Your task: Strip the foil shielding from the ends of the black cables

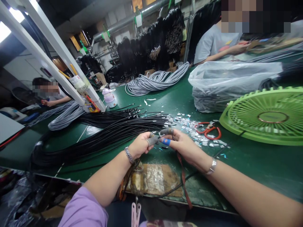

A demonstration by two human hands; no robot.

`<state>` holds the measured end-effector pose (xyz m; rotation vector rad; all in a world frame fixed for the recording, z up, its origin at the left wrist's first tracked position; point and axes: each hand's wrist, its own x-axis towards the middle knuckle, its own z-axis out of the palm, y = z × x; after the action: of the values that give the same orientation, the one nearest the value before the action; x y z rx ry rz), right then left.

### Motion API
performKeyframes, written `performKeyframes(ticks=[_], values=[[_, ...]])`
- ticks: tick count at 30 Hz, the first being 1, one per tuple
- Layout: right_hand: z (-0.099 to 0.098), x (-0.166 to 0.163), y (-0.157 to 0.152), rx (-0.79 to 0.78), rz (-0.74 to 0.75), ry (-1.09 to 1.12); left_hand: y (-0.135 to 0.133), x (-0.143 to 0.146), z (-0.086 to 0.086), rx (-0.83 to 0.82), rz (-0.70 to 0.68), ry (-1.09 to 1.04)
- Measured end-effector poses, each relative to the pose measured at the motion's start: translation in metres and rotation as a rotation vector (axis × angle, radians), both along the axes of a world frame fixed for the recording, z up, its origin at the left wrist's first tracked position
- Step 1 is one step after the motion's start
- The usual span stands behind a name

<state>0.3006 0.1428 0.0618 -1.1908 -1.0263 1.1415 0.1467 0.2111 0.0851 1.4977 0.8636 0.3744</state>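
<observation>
My left hand (143, 144) and my right hand (178, 142) meet over the green table, fingers pinched together. Between their fingertips is a thin black cable (159, 137), its end mostly hidden by the fingers. Grey coverings wrap some fingertips, and blue tape goes round the right thumb. Just beyond my hands lies a large bundle of black cables (106, 134), its trimmed ends pointing right. Red-handled scissors (213, 133) rest among white and blue scraps (195, 129), right of my right hand. A dark red strap (182, 176) hangs below my right wrist.
A green fan (267, 116) and a clear plastic bag (227, 85) of cables stand at the right. Grey cable coils (156, 80) and a lilac bottle (109, 97) are farther back. White posts (59, 53) rise at left. A taped wooden board (153, 179) lies in front. Two people sit across.
</observation>
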Motion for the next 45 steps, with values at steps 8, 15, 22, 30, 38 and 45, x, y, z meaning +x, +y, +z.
performKeyframes(ticks=[8, 15, 22, 30, 38, 45], values=[[-0.002, 0.004, 0.002, 0.046, -0.060, -0.066, -0.002, -0.004, -0.006, 0.334, 0.039, 0.025], [-0.004, 0.003, 0.003, 0.078, -0.045, -0.056, -0.004, -0.008, -0.002, 0.648, 0.071, 0.123], [-0.013, 0.000, 0.005, 0.113, 0.001, -0.175, 0.000, -0.001, -0.009, 0.148, 0.082, -0.048], [-0.010, 0.005, 0.004, 0.146, -0.125, -0.117, 0.003, -0.002, -0.011, 0.214, 0.117, -0.024], [-0.009, 0.004, 0.002, 0.157, -0.104, -0.119, 0.003, -0.002, -0.012, 0.347, 0.102, 0.020], [-0.013, 0.005, 0.004, 0.142, -0.120, -0.087, 0.004, -0.001, -0.011, 0.431, 0.060, 0.042]])
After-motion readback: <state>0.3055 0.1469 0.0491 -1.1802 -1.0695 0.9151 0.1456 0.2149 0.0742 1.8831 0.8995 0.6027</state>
